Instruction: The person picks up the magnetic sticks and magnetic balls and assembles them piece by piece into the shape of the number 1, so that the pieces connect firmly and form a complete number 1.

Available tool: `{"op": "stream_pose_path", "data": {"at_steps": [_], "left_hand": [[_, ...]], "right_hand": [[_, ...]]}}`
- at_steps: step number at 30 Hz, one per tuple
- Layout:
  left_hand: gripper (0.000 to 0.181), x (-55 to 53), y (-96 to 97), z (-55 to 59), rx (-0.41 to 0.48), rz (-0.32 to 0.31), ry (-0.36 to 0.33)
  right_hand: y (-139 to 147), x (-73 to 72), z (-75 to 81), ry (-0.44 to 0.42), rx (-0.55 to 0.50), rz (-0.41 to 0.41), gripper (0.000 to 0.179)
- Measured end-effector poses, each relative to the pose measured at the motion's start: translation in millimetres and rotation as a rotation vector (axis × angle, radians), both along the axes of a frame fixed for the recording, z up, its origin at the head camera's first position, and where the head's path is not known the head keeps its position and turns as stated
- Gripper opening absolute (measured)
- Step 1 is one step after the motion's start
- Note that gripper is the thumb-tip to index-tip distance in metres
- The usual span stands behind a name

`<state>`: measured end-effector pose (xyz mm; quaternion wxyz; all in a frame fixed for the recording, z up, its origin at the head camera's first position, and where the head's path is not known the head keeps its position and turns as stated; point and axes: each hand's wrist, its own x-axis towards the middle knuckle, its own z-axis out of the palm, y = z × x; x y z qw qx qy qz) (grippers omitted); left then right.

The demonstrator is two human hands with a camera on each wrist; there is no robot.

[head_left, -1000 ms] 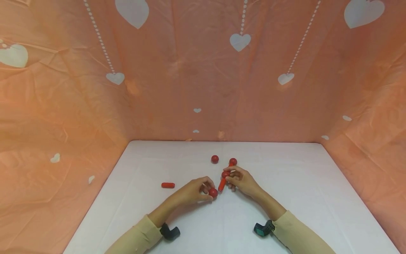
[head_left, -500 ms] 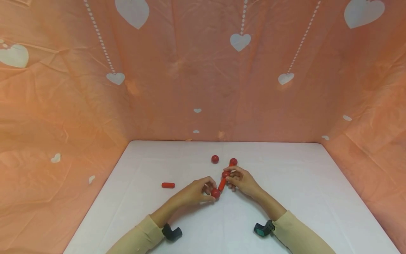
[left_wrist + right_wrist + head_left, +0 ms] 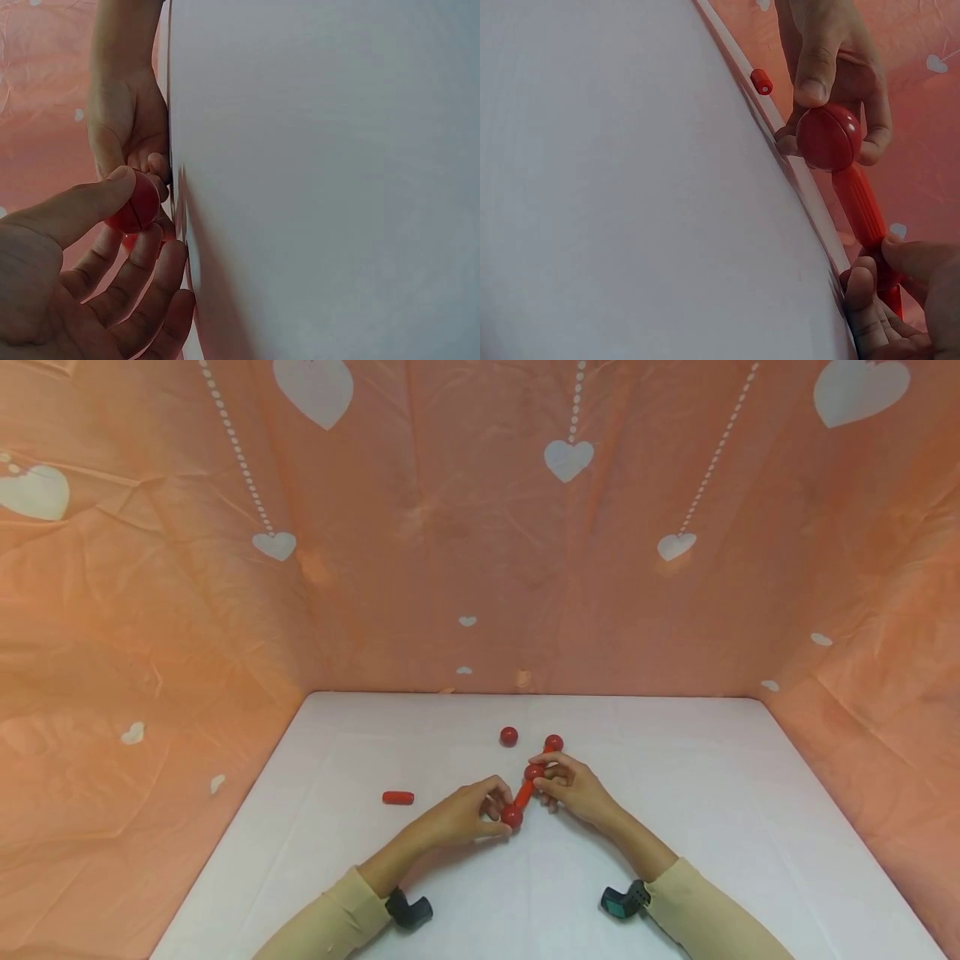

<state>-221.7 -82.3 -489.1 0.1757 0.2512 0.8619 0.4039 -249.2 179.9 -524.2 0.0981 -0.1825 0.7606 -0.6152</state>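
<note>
My left hand (image 3: 467,810) pinches a glossy red ball (image 3: 512,816) between thumb and fingers. In the right wrist view this ball (image 3: 829,139), with a thin seam, meets the end of a ridged red rod (image 3: 860,206). The rod's other end runs to a second red ball (image 3: 534,772), which my right hand (image 3: 576,789) grips with thumb and fingers. Beyond it a further short rod, partly hidden by the fingers, leads to a third red ball (image 3: 553,742). Together these pieces form a slanting chain.
A loose red ball (image 3: 508,737) lies on the white table (image 3: 675,793) behind the hands. To the left rests a loose red rod (image 3: 397,797), with a hole in its end in the right wrist view. Peach cloth (image 3: 487,568) with white hearts encloses the table's back and sides.
My left hand has moved slightly right, bringing its ball from beside the rod's near end up against that end. My right hand has stayed in place; the far ball has shifted marginally.
</note>
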Motion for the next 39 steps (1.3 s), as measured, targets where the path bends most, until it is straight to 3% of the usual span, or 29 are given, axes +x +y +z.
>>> {"op": "stream_pose_path", "data": {"at_steps": [33,39], "left_hand": [[0.038,0.4,-7.9,-0.8,0.02,-0.008,-0.008],[0.036,1.1,-14.4,0.3,0.008,-0.014,0.022]], "right_hand": [[-0.4,-0.7,1.6,-0.039,-0.009,-0.016,0.039],[0.0,0.3,2.5,-0.046,-0.008,-0.025,0.039]]}}
